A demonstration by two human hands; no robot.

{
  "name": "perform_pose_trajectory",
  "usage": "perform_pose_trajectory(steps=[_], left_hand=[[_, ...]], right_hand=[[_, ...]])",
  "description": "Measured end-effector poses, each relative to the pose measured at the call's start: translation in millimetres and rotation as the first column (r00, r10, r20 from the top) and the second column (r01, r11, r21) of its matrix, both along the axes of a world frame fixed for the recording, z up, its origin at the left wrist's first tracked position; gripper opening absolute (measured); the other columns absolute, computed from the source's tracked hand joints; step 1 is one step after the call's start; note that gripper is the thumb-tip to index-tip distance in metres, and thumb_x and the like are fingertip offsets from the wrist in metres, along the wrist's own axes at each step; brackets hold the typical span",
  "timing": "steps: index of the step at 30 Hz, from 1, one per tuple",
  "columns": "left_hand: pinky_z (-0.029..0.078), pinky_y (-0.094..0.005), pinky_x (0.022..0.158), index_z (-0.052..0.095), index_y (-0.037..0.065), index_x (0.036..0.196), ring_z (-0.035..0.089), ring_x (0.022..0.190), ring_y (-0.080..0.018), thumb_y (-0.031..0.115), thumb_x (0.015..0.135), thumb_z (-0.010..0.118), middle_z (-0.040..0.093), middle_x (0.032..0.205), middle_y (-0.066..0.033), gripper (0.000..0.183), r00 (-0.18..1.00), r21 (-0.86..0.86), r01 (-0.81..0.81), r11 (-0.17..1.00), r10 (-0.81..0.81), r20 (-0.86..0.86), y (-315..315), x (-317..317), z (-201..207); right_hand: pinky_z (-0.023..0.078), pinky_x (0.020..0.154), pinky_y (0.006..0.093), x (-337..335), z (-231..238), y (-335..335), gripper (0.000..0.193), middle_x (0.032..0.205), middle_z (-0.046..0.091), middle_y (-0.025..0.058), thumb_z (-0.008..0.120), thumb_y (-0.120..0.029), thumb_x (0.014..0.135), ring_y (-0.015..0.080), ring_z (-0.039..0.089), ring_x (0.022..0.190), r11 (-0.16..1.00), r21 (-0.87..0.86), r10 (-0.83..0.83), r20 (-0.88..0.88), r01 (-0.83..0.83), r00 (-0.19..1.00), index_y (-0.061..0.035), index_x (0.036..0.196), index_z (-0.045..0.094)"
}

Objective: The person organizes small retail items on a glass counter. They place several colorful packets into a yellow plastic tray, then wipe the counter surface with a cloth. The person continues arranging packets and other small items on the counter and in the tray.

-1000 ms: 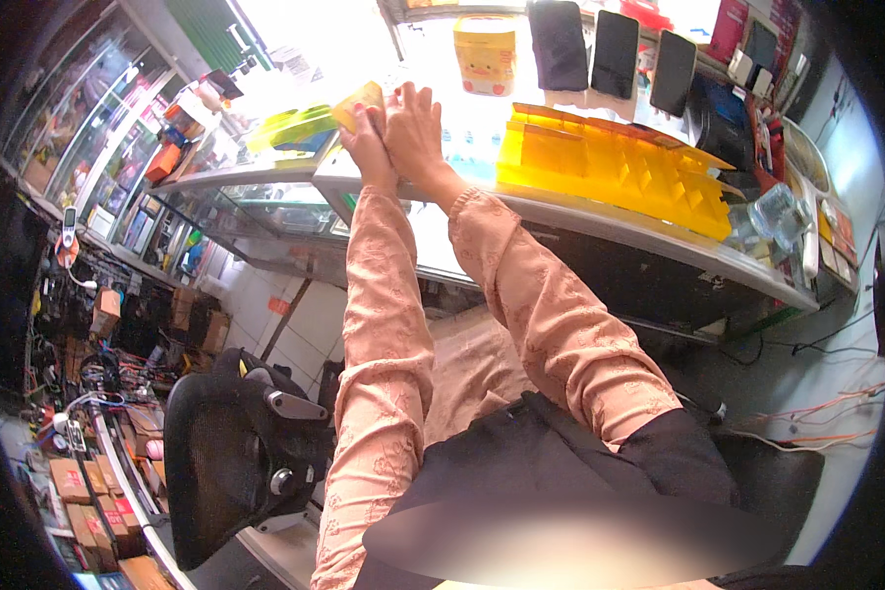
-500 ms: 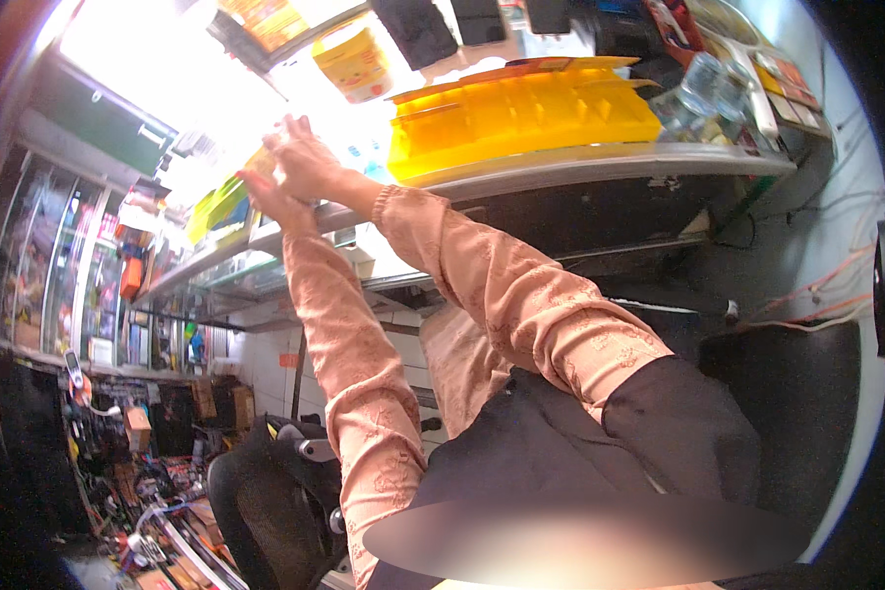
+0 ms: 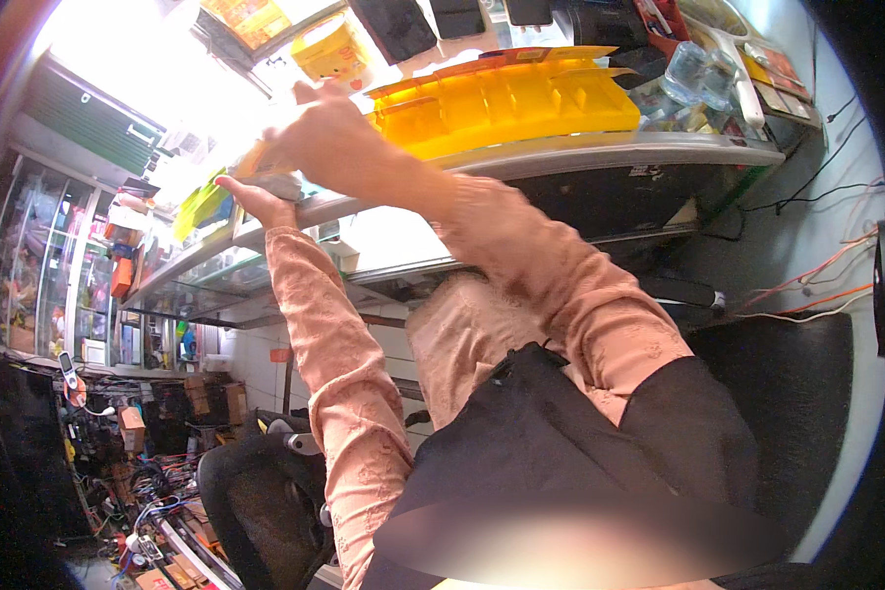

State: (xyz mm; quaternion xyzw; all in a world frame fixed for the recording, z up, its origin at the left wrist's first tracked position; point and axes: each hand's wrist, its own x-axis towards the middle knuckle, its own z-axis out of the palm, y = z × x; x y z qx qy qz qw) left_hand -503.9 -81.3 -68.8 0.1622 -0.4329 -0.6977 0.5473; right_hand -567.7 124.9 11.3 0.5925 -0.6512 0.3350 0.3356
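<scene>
Both my hands are over the front edge of a metal-framed glass counter (image 3: 560, 155), in strong glare. My left hand (image 3: 263, 205) is lower, its thumb stretched outward and its other fingers mostly hidden. A greyish piece (image 3: 285, 187) lies against it, too washed out to name. Above and to the right, my right hand (image 3: 329, 138) has its back toward me and its fingers curled, slightly blurred. Whatever is in its fingers is lost in the light. A yellow-green item (image 3: 202, 208) rests left of my left hand, and a yellow compartment tray (image 3: 506, 110) is right of my right hand.
Behind the tray are a yellow container (image 3: 329, 51) and dark phones (image 3: 395, 28). Clear plastic packaging (image 3: 696, 77) lies at the counter's right end. A black chair (image 3: 261, 501) stands at my lower left, with cables and boxes (image 3: 182, 570) beyond it.
My hands were close together and have moved apart. The right hand has turned and come nearer, rising over the left hand, whose thumb is now stretched out. The view has shifted slightly.
</scene>
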Motion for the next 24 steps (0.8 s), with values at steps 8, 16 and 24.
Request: perform_pose_trajectory(steps=[8,16,24], left_hand=[[0.045,-0.0384,0.098,0.034,-0.007,0.138,0.052,0.117,-0.0277,0.059,0.096,0.043,0.047,0.131,-0.0165,0.079,0.981,-0.044,-0.163,0.986,0.167,0.103,-5.9,-1.9,-10.5],[0.046,-0.0377,0.097,0.032,-0.006,0.141,0.052,0.116,-0.0268,0.060,0.095,0.043,0.046,0.132,-0.0161,0.081,0.979,-0.091,-0.159,0.983,0.169,0.111,-9.1,0.8,-13.6],[0.048,-0.0387,0.094,0.035,-0.006,0.139,0.053,0.115,-0.0262,0.059,0.095,0.043,0.047,0.130,-0.0161,0.079,0.957,-0.078,-0.237,0.968,0.247,0.152,11.6,0.6,-3.5]], right_hand=[[0.050,0.075,0.0241,-89.4,-17.2,241.0,0.015,0.096,0.065,0.0023,0.066,-0.006,0.089,0.0102,0.060,0.084,0.921,-0.371,0.330,0.578,-0.120,0.746,-0.0044,0.104,0.065],[0.049,0.079,0.0230,-136.7,-51.5,316.4,0.014,0.094,0.065,0.0020,0.064,-0.003,0.090,0.0098,0.061,0.085,0.911,-0.397,0.161,0.583,0.107,0.796,-0.0017,0.104,0.064],[0.049,0.081,0.0241,-161.1,-70.6,295.0,0.012,0.094,0.067,0.0026,0.063,-0.007,0.092,0.0088,0.063,0.086,0.949,-0.271,0.006,0.525,0.161,0.851,-0.0038,0.103,0.065]])
